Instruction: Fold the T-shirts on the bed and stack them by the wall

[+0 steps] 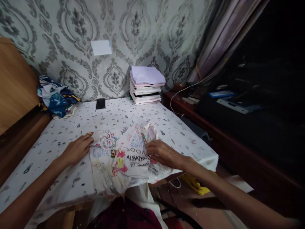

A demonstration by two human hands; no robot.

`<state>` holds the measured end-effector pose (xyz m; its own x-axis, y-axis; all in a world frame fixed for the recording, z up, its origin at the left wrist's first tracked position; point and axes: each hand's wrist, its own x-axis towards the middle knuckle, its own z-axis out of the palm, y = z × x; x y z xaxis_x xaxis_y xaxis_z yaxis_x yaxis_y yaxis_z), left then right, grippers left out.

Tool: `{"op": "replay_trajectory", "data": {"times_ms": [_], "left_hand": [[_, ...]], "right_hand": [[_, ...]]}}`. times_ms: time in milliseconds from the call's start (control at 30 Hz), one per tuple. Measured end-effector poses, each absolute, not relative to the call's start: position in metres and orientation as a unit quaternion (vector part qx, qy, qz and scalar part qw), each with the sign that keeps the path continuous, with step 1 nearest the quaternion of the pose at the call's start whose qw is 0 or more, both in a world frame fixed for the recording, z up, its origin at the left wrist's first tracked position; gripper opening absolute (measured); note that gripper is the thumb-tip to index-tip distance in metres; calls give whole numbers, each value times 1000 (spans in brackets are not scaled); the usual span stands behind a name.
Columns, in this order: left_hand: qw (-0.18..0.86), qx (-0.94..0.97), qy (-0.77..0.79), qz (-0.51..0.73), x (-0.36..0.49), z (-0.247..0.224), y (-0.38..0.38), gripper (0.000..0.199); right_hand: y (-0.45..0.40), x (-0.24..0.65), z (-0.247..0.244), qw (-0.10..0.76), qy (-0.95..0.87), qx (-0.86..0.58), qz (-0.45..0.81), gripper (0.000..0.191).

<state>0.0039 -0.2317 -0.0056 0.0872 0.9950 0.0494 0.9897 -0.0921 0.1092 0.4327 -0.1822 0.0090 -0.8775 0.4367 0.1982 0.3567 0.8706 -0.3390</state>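
Fingers (84, 142) curl, nearly closed, on printed cloth (137, 163)

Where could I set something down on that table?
Bare white printed tablecloth lies between the flat black slab and the lilac-topped folded fabric stack, and right of the right hand. Crowded: the front middle, under the white doodled cloth.

It looked like a home: beyond the right hand (164, 154) were folded clothes (147, 85), patterned wallpaper (116, 78) and a curtain (226, 33).
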Motion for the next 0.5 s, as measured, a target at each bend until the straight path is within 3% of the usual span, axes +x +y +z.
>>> {"op": "replay_trajectory", "data": {"times_ms": [167,333,500], "left_hand": [[52,711,696,88,-11,-2,-227,32],[195,667,689,204,-16,17,-218,37],[304,555,718,289,-12,35,-209,40]], "right_hand": [[-168,436,16,139,-951,-188,202,18],[-160,434,22,98,-942,-163,275,22],[-152,421,34,162,-892,-223,359,24]]}}
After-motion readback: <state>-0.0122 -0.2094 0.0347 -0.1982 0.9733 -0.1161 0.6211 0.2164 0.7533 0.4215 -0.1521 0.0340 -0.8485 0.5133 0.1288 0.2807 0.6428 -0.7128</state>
